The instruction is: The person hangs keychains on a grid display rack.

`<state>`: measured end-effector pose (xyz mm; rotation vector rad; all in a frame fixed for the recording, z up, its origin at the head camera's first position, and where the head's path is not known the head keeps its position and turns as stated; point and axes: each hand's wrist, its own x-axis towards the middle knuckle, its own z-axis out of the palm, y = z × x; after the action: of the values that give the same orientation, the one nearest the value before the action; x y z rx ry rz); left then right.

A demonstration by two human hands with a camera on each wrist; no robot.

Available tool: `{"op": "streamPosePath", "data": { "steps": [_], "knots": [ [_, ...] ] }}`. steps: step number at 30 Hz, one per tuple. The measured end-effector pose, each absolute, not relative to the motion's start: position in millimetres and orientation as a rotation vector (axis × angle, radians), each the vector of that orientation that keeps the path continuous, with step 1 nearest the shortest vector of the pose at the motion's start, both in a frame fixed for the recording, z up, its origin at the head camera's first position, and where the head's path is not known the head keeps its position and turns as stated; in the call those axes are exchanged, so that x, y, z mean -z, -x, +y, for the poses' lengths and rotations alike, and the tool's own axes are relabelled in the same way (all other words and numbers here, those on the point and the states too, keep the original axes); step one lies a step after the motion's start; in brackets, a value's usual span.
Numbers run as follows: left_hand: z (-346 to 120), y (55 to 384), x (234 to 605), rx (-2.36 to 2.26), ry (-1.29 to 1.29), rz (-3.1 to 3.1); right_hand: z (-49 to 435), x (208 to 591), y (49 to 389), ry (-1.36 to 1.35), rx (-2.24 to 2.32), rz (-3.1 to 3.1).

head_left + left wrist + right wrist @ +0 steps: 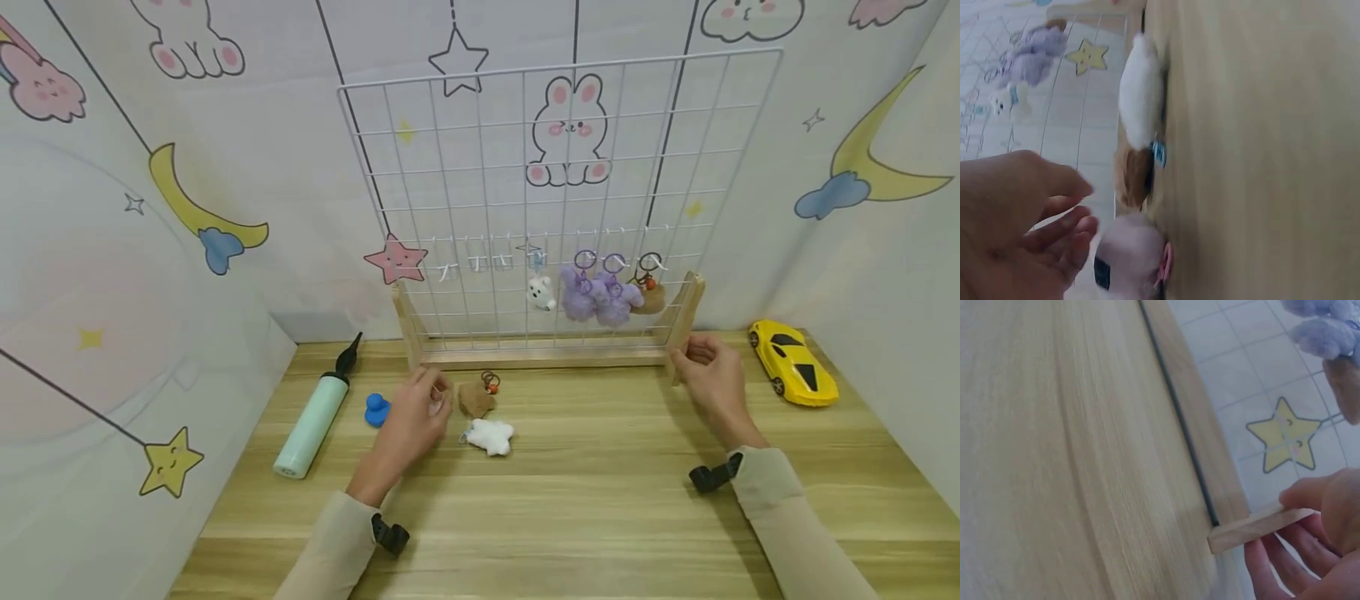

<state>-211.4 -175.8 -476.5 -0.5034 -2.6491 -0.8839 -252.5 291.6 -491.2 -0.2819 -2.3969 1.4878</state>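
Note:
My right hand (711,379) grips the right wooden foot (1260,529) of a white wire grid rack (525,204), thumb on one face and fingers on the other. My left hand (415,415) hovers over the table, thumb and fingers apart and loosely bent with nothing between them. Right by its fingertips lies a pale pink plush keychain (1132,253) with a black patch, mostly hidden by the hand in the head view. Beside it are a brown plush keychain (474,401) with an orange bead and a white star-shaped plush keychain (491,437).
Hanging from the rack's hooks are a white bear keychain (540,293), two purple plush keychains (579,296) and a brown one (651,298). On the left lie a mint hand pump (313,423) and a blue duck (377,410). A yellow toy car (793,363) stands right.

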Motion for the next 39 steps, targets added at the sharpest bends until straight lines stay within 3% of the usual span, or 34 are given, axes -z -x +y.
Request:
{"op": "streamPosePath", "data": {
  "steps": [6, 10, 28, 39],
  "knots": [
    [-170.5, 197.6, 491.5, 0.848, 0.908, -2.725, 292.1, 492.3, 253.7, 0.271, -1.486, -2.400],
    [-166.4, 199.0, 502.4, 0.827, 1.041, -2.706, 293.5, 493.8, 252.8, 0.273, -1.477, -2.406],
    [-129.4, 183.3, 481.7, 0.599, 1.154, -2.828, 293.4, 491.6, 253.4, 0.266, -1.476, -2.419],
    [-116.7, 188.3, 475.2, 0.976, 1.128, -2.845, 292.3, 491.1, 252.2, 0.259, -1.478, -2.405]
  ]
}}
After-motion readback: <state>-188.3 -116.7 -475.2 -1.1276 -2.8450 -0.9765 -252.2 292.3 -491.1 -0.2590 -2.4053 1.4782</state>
